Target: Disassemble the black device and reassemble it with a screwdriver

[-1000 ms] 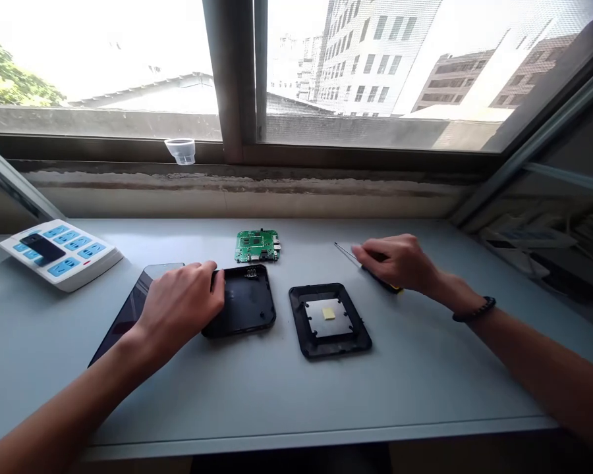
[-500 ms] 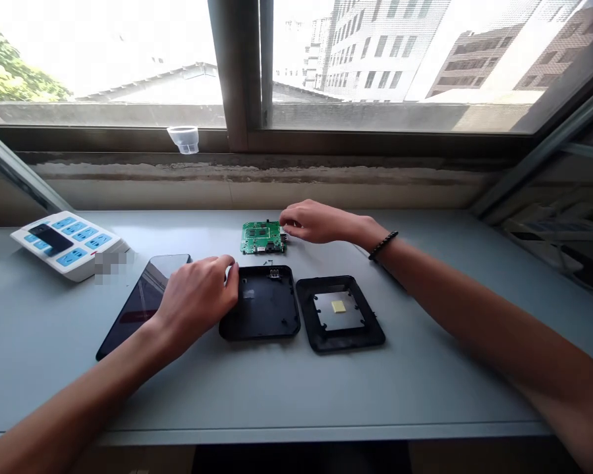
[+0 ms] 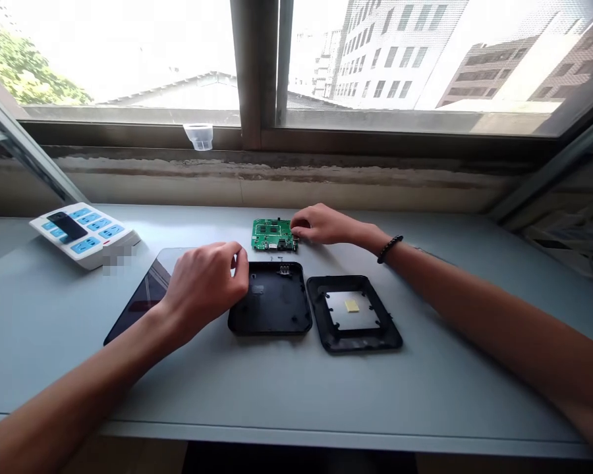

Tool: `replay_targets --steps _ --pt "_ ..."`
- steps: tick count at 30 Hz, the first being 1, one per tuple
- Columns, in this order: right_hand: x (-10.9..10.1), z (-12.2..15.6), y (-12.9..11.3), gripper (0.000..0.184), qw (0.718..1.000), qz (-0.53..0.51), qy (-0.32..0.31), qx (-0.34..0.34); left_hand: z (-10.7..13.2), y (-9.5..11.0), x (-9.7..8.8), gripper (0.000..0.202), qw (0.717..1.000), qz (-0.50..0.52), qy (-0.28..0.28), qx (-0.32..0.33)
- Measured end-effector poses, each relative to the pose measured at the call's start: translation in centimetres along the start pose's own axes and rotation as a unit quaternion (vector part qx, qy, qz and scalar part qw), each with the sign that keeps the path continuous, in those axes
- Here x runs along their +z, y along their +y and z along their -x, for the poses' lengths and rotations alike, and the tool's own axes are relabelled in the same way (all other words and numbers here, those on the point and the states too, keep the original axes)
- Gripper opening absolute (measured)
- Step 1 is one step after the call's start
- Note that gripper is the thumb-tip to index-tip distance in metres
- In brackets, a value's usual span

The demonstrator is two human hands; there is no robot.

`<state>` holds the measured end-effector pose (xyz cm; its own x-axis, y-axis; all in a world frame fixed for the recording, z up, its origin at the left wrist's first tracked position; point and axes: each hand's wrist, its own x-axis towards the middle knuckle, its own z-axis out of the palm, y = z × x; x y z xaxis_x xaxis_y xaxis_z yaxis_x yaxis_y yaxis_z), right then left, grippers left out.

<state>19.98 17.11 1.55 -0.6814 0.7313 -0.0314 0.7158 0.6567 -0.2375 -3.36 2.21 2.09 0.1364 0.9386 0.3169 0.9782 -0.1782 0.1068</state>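
Circuit board [image 3: 271, 236] lies just left of the right hand [image 3: 322, 225].

We stretch 2 bare forearms [image 3: 86, 385] forward, our left hand [image 3: 210, 280] curled with the thumb near the index finger, our right hand [image 3: 321, 224] farther ahead, fingers bent down.

bare fingers [image 3: 304, 219], bare forearms [image 3: 484, 309], black bracelet [image 3: 390, 249] around the right wrist [image 3: 374, 237], perhaps beaded, too small to tell
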Motion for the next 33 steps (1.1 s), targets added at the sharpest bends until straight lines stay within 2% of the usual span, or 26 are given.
replay_targets --steps 4,12,26,33 --pt "-1.0 0.5 0.0 0.022 0.999 -0.033 -0.016 0.005 0.0 0.1 -0.2 0.032 1.0 -0.012 0.003 0.006" --pt "-2.6 1.2 -0.4 0.021 0.993 -0.082 -0.077 0.03 -0.1 0.2 -0.2 0.033 1.0 0.009 -0.007 0.005" --pt "-2.3 1.1 -0.4 0.017 0.987 -0.116 -0.086 0.072 -0.5 -0.1 0.2 0.033 0.999 0.031 -0.028 -0.013" --pt "-2.3 1.2 -0.6 0.015 0.985 -0.122 -0.068 0.101 -0.5 -0.2 0.2 0.035 0.999 0.03 -0.021 -0.01"
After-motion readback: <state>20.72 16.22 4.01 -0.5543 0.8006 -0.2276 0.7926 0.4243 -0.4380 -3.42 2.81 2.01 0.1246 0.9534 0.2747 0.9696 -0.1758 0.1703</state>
